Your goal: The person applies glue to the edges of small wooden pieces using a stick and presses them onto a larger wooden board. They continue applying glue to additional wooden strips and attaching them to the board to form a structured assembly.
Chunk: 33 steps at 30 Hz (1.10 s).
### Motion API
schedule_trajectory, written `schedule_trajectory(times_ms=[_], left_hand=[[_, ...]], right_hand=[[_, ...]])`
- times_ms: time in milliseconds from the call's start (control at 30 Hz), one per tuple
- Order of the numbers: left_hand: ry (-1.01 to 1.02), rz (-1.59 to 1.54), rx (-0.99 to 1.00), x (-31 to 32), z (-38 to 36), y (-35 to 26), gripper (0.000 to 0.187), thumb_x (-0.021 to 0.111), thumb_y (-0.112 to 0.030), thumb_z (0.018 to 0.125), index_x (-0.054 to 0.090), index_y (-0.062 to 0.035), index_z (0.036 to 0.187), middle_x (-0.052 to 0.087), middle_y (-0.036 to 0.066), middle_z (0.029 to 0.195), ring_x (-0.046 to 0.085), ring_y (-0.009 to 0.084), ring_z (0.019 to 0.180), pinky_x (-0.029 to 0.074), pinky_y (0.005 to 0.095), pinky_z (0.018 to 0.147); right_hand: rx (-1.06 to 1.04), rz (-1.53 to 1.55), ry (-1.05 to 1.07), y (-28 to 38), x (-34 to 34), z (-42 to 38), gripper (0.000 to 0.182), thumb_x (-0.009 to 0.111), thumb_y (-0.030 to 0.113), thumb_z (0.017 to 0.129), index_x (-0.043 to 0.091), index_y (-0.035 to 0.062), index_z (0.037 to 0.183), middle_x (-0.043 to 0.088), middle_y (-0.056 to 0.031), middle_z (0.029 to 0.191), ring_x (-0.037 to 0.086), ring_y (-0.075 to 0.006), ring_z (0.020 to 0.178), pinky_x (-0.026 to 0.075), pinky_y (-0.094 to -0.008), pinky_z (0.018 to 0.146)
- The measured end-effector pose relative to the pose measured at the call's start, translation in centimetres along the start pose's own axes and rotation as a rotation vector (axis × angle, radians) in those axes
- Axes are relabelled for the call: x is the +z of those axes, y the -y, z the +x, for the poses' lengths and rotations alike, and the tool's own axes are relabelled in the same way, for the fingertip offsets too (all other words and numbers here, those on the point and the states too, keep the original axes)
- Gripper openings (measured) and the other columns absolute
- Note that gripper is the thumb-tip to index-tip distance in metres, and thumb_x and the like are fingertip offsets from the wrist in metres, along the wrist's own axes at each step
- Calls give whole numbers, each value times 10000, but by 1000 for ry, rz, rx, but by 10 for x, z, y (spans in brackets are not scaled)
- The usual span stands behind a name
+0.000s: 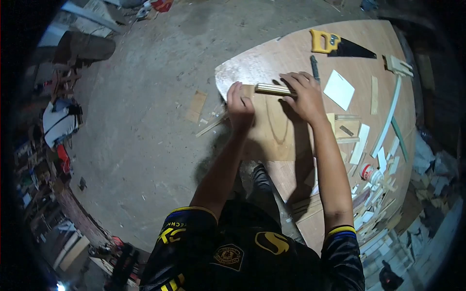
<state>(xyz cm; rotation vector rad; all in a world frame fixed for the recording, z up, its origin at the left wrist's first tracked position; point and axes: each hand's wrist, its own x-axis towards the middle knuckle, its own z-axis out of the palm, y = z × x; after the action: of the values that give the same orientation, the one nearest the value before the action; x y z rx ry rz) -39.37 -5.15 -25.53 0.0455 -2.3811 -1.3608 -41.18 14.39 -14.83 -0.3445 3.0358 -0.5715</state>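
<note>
A brown plywood board (274, 140) lies over the left edge of the plywood worktable. My left hand (240, 109) is closed at the board's far left corner, fingers and thumb around its edge. A short, light-edged strip of wood (273, 88) lies across the board's far end. My right hand (306, 97) grips the right end of this strip, with the thumb on the near side and the fingers on the far side. Just beyond the right fingers is a dark, slim tool (314, 67). A white square piece (339, 90) lies to their right.
A yellow-handled handsaw (344, 44) lies at the worktable's far side. To the right are a long pale strip (390, 116), a red-and-white bottle (371, 173) and many wood offcuts. The concrete floor (141, 121) is on the left, with a cardboard-coloured scrap (196, 106).
</note>
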Motion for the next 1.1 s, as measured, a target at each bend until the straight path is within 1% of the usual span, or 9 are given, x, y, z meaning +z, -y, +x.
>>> schedule_trajectory(times_ms=[67,267,333,400,433,467,567,700,1100], left_hand=[[-7,35,-26,0,-1,2,371,463,35,782,560,75,1137,556,241,1186,545,383,1122,440,426,976],[28,-76,-75,-8,0,-5,334,461,30,819,563,48,1137,557,221,1181,545,387,1115,451,421,951],[26,-90,-96,-10,0,-5,338,469,27,815,563,43,1140,558,217,1181,546,387,1113,451,418,947],[25,-107,-99,-9,0,-5,348,466,28,808,562,39,1142,557,213,1184,548,387,1109,456,421,939],[21,-113,-104,-8,1,-4,348,466,28,808,562,39,1142,557,213,1184,548,387,1109,456,421,939],[19,-100,-92,-8,1,-3,357,462,32,802,560,38,1145,557,211,1183,550,387,1103,459,422,932],[22,-85,-82,-7,-1,-2,374,455,36,790,558,34,1150,558,208,1180,553,387,1091,464,426,922],[39,-76,-78,-9,1,-3,385,448,35,783,554,31,1153,557,206,1175,553,385,1083,461,430,925],[40,-90,-77,-8,1,-2,395,446,45,768,561,31,1146,567,203,1159,563,381,1073,463,422,927]], right_hand=[[-15,10,32,-1,1,3,540,760,183,701,609,206,1218,617,-37,1185,503,-278,1178,354,-433,1004],[-9,-19,125,2,2,9,510,755,159,703,622,188,1195,646,-27,1127,535,-260,1127,360,-434,986],[-7,-7,190,7,-1,14,530,736,239,746,591,187,1253,614,-66,1187,496,-304,1182,338,-456,1017],[-82,-6,17,14,-3,17,579,689,352,801,533,182,1332,553,-110,1275,429,-373,1244,304,-481,1051],[-114,39,-1,15,-5,21,589,595,431,864,481,176,1383,490,-138,1342,366,-423,1285,268,-518,1072],[-115,32,4,16,-5,24,589,595,431,864,481,176,1383,490,-138,1342,366,-423,1285,268,-518,1072],[-34,32,-229,17,7,37,499,483,395,924,487,181,1375,473,-137,1363,334,-422,1311,226,-587,1071],[25,-107,-155,19,23,51,465,472,401,934,498,227,1365,475,-136,1368,320,-432,1325,213,-615,1068],[28,-193,-51,17,37,55,462,439,465,939,527,249,1338,488,-132,1364,329,-448,1321,239,-639,1053]])
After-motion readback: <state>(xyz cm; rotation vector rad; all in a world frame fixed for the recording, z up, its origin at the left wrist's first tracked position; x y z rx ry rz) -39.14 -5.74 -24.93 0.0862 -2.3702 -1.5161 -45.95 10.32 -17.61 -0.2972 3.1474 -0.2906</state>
